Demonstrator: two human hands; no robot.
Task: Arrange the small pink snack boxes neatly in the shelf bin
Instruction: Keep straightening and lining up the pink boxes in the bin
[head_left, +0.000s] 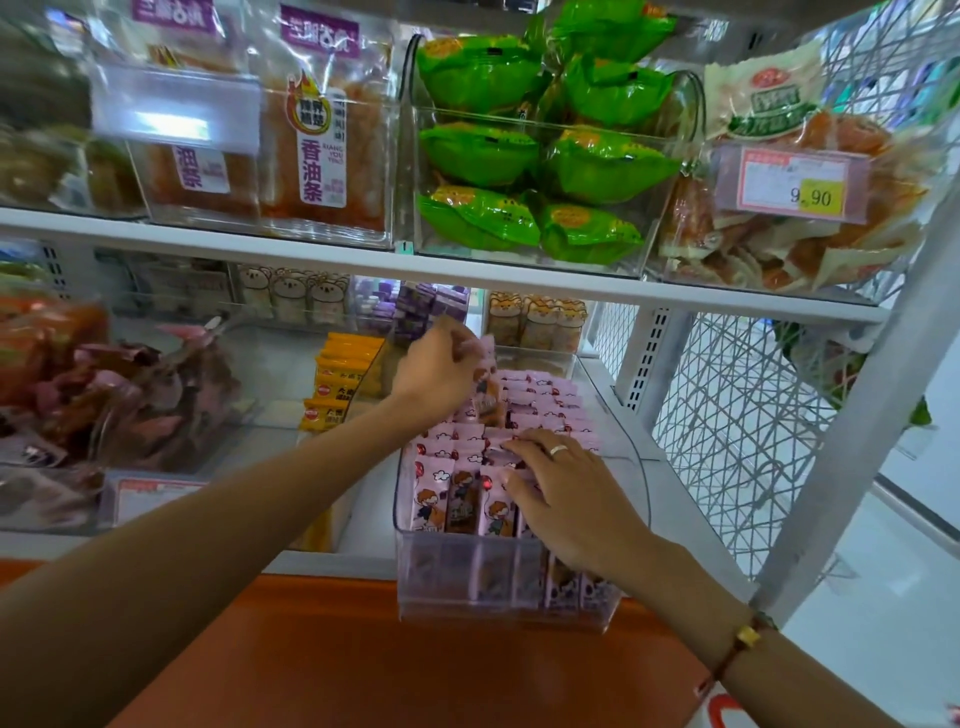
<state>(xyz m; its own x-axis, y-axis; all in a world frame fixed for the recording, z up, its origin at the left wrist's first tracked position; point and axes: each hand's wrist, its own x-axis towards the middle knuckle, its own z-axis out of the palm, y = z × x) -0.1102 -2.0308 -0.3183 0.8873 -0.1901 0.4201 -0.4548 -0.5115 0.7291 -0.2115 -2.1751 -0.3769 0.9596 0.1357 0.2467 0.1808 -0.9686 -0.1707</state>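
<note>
At frame centre, the left hand (441, 371) is pinching one small pink snack box (488, 387) upright above the rows; the right hand (566, 499), fingers spread, is pressing the front boxes in the clear plastic bin (636, 467).

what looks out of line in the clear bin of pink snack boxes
One small pink snack box stands raised and tilted above the flat rows in the clear plastic bin, pinched by the left hand. The right hand rests flat on the front rows.

You face a white metal shelf (467, 270) in a brightly lit shop — clear bins of packaged snacks (540, 156) line it. A wire mesh panel (737, 415) closes its right side — pale glossy floor (883, 597) beyond.
</note>
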